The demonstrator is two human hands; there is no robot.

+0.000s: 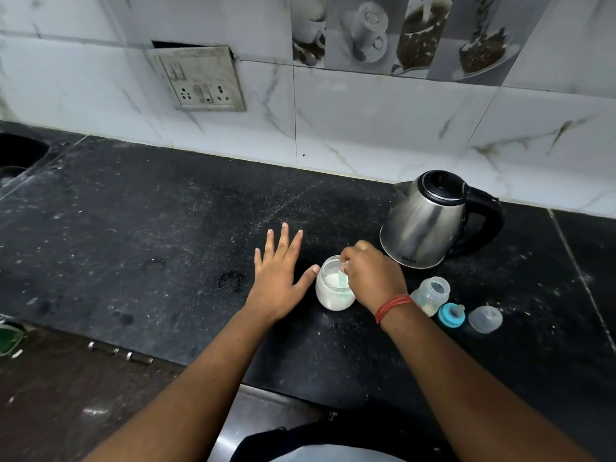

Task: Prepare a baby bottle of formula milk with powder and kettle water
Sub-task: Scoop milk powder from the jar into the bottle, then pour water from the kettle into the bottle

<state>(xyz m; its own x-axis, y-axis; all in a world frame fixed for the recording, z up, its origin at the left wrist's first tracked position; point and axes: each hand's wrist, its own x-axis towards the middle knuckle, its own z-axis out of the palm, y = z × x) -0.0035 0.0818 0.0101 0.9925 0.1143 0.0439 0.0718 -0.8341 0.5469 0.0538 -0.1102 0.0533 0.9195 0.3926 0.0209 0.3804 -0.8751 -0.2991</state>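
A small glass jar of white powder [328,295] stands open on the black counter [150,228]. My right hand [370,271] reaches into its mouth, fingers closed on a pale blue-green scoop [342,282] that dips into the powder. My left hand [278,266] lies flat and open just left of the jar, thumb tip at its rim. To the right, an open clear baby bottle [431,293] stands with some white powder at its bottom. Its blue teat ring [450,314] and clear cap [485,319] lie beside it. A steel kettle [430,221] with a black handle stands behind.
A tiled wall with a socket plate [200,80] runs along the back. A dark sink [20,151] sits at the far left. The counter's front edge is near my body, with a brown floor and a green object [8,338] at lower left.
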